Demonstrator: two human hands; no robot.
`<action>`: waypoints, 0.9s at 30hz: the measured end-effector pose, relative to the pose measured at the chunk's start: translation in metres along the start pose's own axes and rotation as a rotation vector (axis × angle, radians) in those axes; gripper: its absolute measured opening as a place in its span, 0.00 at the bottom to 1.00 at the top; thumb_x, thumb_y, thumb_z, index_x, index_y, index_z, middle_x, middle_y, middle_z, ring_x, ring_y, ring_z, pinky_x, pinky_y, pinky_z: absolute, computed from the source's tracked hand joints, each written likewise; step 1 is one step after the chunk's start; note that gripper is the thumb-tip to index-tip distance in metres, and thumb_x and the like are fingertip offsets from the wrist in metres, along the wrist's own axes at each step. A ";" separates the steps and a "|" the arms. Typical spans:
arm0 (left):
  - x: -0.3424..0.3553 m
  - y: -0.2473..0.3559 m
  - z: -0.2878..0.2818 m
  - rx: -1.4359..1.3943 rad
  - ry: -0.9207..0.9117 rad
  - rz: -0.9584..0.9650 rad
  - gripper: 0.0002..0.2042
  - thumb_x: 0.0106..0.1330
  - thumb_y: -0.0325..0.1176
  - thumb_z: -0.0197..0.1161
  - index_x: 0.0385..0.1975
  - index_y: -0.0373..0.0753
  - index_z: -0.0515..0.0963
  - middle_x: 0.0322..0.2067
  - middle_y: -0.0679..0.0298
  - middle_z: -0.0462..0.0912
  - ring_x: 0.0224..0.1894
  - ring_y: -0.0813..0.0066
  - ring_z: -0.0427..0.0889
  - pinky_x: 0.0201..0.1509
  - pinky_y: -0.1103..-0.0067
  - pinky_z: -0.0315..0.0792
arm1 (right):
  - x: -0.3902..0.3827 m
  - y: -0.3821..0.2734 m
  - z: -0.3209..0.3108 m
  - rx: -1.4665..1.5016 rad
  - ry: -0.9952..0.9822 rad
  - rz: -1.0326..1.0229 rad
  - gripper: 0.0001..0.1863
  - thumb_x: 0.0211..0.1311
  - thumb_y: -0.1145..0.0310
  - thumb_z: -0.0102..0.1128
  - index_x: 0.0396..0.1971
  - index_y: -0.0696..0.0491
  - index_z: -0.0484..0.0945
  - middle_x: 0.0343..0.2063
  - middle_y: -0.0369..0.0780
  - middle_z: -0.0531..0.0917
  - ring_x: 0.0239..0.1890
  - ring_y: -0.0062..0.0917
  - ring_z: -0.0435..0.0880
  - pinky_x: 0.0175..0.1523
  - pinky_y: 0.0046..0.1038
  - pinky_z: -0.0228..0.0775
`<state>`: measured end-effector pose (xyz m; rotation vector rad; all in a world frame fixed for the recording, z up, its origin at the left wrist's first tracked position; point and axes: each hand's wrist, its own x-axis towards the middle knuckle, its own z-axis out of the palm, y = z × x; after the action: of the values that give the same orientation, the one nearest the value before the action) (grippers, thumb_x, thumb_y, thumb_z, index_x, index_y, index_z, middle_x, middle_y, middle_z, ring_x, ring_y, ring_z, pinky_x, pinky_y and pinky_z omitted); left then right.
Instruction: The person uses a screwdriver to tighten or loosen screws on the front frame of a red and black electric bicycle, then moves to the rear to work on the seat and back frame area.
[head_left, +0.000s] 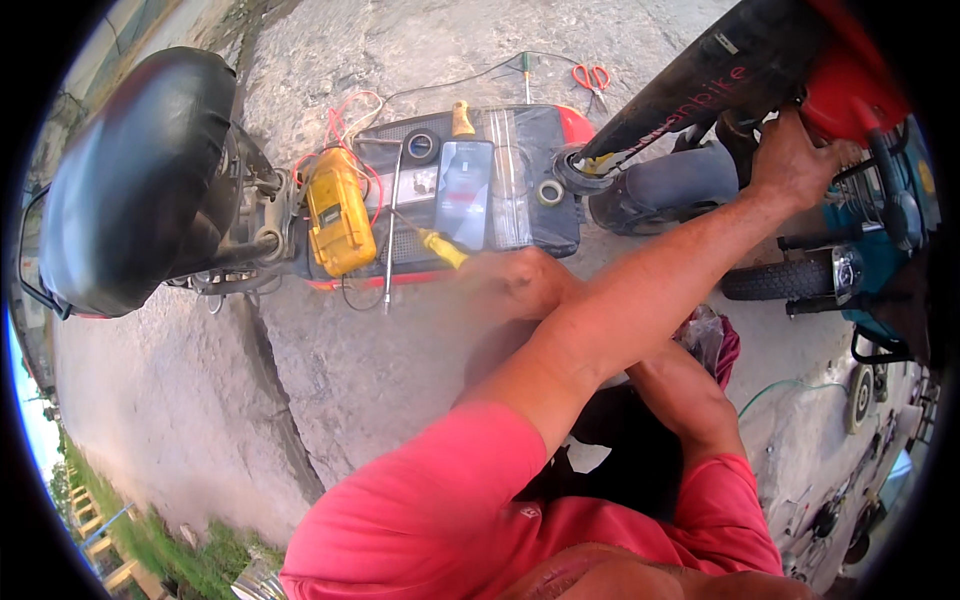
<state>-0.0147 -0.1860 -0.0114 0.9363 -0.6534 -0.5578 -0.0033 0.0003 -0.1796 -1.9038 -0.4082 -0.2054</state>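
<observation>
1. Crossing forearms, left over right; hands well apart.
2. With the left hand (797, 165), reaching up to the right, beside a thick black tubular scooter column (690, 75) and a glossy red rounded part (850, 90); fingertips partly hidden, so cannot tell whether clamped on anything.
3. With the right hand (525, 282), blurred, at the butt of a yellow-handled screwdriver (441, 247); cannot tell how firmly closed.
4. Screwdriver over the near side of a black, red-edged scooter deck (560, 230), shaft pointing up-left.
5. On the deck: a dark, flat smartphone (464, 195), just right of a long metal rod (393, 230); farther left, a yellow plastic-cased meter (341, 212) with red and white wires (345, 125).
6. Also there: a black tape roll (421, 137) near the phone's upper left corner, and a pale tape roll (550, 192) toward the column.
7. On the concrete beyond: red-handled scissors (592, 78).
</observation>
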 end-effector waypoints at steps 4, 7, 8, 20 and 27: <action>0.010 -0.028 0.012 -0.040 0.019 0.128 0.40 0.51 0.42 0.80 0.60 0.29 0.68 0.51 0.42 0.83 0.58 0.47 0.82 0.62 0.62 0.75 | -0.026 -0.024 -0.019 0.019 0.076 0.221 0.19 0.65 0.65 0.72 0.54 0.48 0.80 0.36 0.41 0.85 0.33 0.26 0.85 0.38 0.31 0.75; 0.009 -0.027 0.008 -0.021 -0.001 0.117 0.41 0.51 0.41 0.80 0.62 0.29 0.67 0.55 0.40 0.81 0.61 0.46 0.80 0.64 0.62 0.73 | -0.052 -0.043 -0.029 0.143 0.047 0.558 0.18 0.67 0.73 0.66 0.56 0.51 0.77 0.37 0.38 0.87 0.40 0.26 0.85 0.49 0.30 0.77; 0.008 -0.026 0.008 -0.015 -0.007 0.106 0.41 0.51 0.41 0.80 0.62 0.29 0.67 0.55 0.40 0.81 0.61 0.46 0.79 0.65 0.62 0.73 | -0.065 -0.047 -0.031 0.193 0.119 0.530 0.18 0.68 0.72 0.66 0.56 0.52 0.77 0.39 0.39 0.87 0.43 0.26 0.85 0.51 0.30 0.76; 0.002 -0.016 0.006 0.051 0.032 0.103 0.37 0.51 0.51 0.80 0.54 0.28 0.77 0.48 0.41 0.85 0.54 0.45 0.85 0.57 0.63 0.76 | -0.258 -0.131 -0.035 1.049 0.820 0.951 0.27 0.68 0.63 0.55 0.65 0.52 0.66 0.44 0.48 0.85 0.31 0.30 0.87 0.34 0.25 0.78; 0.017 -0.026 0.005 0.071 -0.031 0.080 0.36 0.58 0.58 0.76 0.53 0.31 0.79 0.43 0.55 0.89 0.45 0.66 0.87 0.52 0.72 0.77 | -0.302 -0.195 -0.028 1.086 0.972 0.679 0.26 0.53 0.65 0.60 0.54 0.50 0.69 0.41 0.46 0.83 0.29 0.31 0.82 0.34 0.28 0.71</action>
<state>-0.0102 -0.2129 -0.0271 0.9650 -0.7395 -0.4816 -0.3547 -0.0188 -0.1008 -0.6324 0.6784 -0.3288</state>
